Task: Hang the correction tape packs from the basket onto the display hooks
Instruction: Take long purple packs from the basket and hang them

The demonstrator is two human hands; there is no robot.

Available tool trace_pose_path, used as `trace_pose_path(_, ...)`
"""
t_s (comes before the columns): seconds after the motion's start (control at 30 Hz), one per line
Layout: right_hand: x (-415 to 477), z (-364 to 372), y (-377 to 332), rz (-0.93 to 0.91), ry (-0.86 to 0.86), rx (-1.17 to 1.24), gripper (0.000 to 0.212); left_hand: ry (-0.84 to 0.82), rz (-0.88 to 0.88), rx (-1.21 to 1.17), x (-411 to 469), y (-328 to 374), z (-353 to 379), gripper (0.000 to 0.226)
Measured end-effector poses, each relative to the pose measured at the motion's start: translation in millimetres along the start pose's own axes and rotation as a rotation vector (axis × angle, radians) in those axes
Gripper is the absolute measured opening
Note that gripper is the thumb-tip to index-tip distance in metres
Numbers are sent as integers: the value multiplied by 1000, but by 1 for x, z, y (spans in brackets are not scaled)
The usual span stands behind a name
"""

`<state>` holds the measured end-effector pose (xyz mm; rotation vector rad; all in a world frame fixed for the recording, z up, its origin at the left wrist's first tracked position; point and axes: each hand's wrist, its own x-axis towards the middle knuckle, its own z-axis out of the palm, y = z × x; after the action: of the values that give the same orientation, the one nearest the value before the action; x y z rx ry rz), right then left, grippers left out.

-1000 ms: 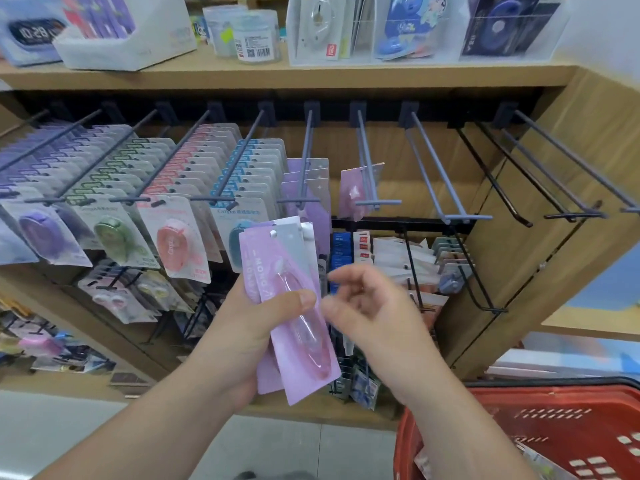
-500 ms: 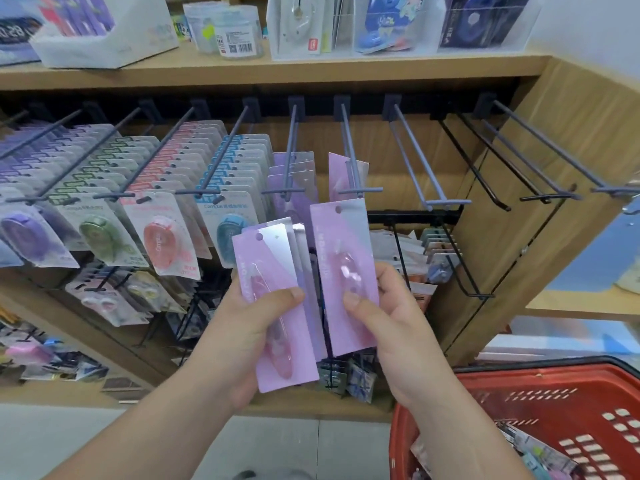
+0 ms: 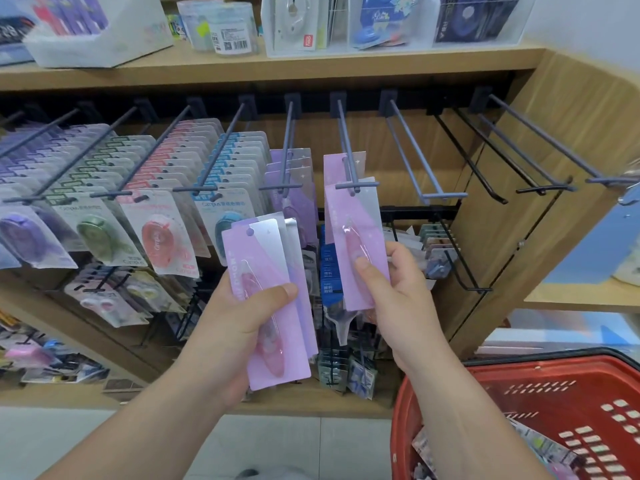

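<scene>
1. Light wooden top shelf (image 3: 311, 69) runs right across.
2. White plastic box (image 3: 100, 39) sits on its left end.
3. Clear round tubs with barcode labels (image 3: 228, 32) are just beside that.
4. Clear acrylic organiser (image 3: 391, 22) is further right.
5. Pale tiled floor (image 3: 270, 441) down below.

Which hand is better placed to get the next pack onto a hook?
The right hand. It pinches a single pink pack whose top edge sits at the tip of a hook. The left hand is lower and away from the hooks, gripping a stack of packs.

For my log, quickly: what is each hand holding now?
Left hand: grips a stack of pink cardboard correction tape packs.
Right hand: pinches one pink pack at a grey hook.
</scene>
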<state>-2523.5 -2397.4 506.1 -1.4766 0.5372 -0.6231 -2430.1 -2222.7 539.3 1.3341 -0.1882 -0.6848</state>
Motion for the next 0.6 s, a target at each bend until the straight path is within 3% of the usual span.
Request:
trace_pose_path(0.13, 24, 6, 1, 48, 28, -47, 3, -9, 3, -4, 0, 2, 3, 57)
trace_pose_path(0.33, 58, 14, 1, 129, 39, -88, 28, -7, 12, -4, 3, 6, 4, 58)
trace_pose_path(0.6, 68, 7, 7, 161, 41, -259, 29, -44, 16, -16, 5, 7, 8, 57)
